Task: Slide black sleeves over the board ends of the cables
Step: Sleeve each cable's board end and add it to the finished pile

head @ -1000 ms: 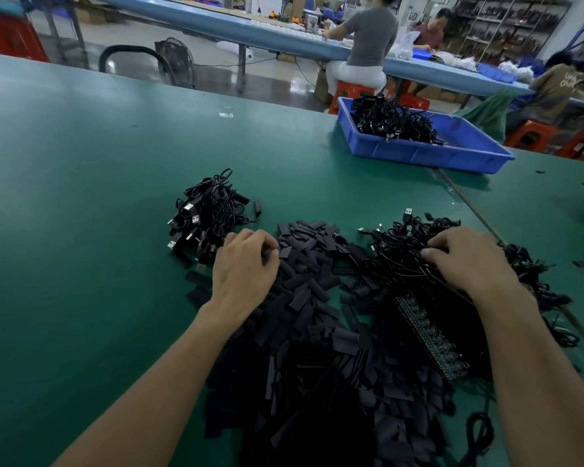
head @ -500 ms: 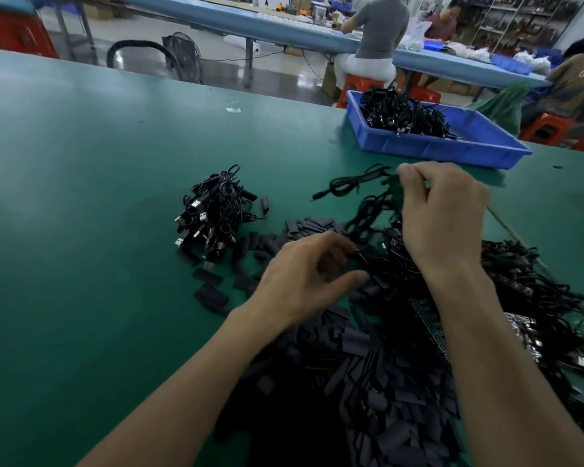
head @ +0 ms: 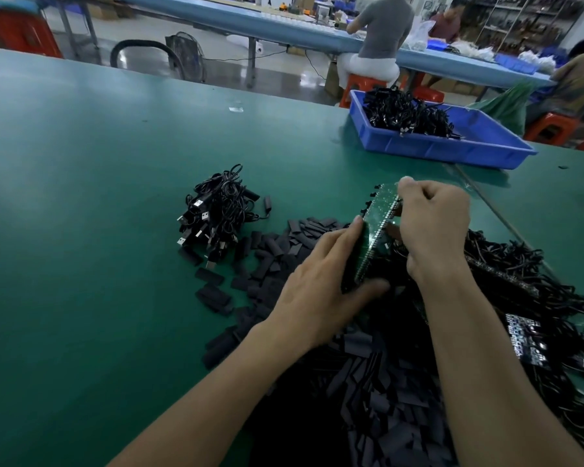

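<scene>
I hold a long, narrow green circuit-board strip [head: 377, 221] between both hands, lifted on edge and tilted, its far end pointing away from me. My left hand [head: 321, 284] grips the near end: the fingers lie straight along the strip's left face and the thumb is hooked round beneath it. My right hand [head: 434, 224] is curled into a loose fist over the far half of the strip, thumb and forefinger pinching its upper edge. Small black nubs stick out along the strip's left edge; they may be cable ends, but the view is too blurred to be sure.

Beneath my wrists spreads a heap of flat, short black sleeves [head: 285, 254], running from the middle of the green table mat [head: 81, 203] down to its near edge. To the right of my right forearm lies a tangle of thin black cables [head: 523, 281] with more board strips among them. Left of the sleeves, just apart from them, sits a bundle of coiled black cables with silver USB plugs [head: 216, 214].

Farther off to the right stands a shallow blue plastic tray [head: 452, 151] holding another heap of black cables. Beyond the table people sit on orange stools [head: 358, 85] at a long blue bench.
</scene>
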